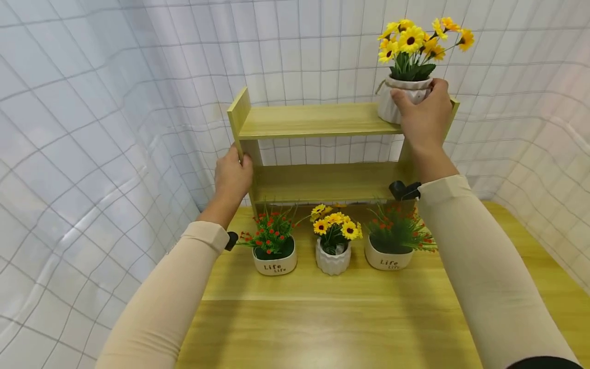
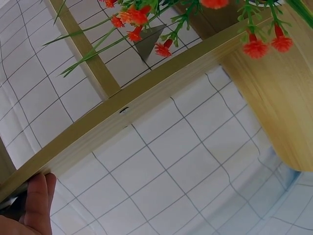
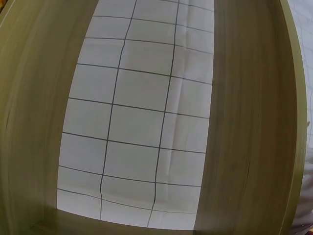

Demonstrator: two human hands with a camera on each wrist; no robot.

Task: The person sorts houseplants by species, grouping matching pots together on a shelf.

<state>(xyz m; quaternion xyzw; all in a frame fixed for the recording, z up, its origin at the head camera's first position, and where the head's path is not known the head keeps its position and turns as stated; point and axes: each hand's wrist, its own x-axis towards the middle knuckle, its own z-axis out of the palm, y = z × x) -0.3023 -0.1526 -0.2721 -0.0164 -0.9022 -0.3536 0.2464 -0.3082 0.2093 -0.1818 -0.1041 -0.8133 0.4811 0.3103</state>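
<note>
My right hand (image 1: 426, 115) grips a white ribbed flowerpot (image 1: 392, 105) of yellow artificial flowers, with twine round its rim. The pot is at the right end of the top board of a light wooden shelf (image 1: 313, 120); whether its base touches the board I cannot tell. My left hand (image 1: 232, 174) grips the shelf's left side panel below the top board. In the left wrist view, the fingers (image 2: 39, 200) lie against the panel's edge (image 2: 122, 98). The right wrist view looks between two boards (image 3: 254, 117); neither that hand nor its pot shows there.
In front of the shelf, on the wooden table (image 1: 322, 328), stand a "Life" planter with red flowers (image 1: 275, 264), a small white pot of yellow flowers (image 1: 333, 261) and another "Life" planter (image 1: 388, 259). Grid-patterned white sheeting (image 1: 69, 154) surrounds the table.
</note>
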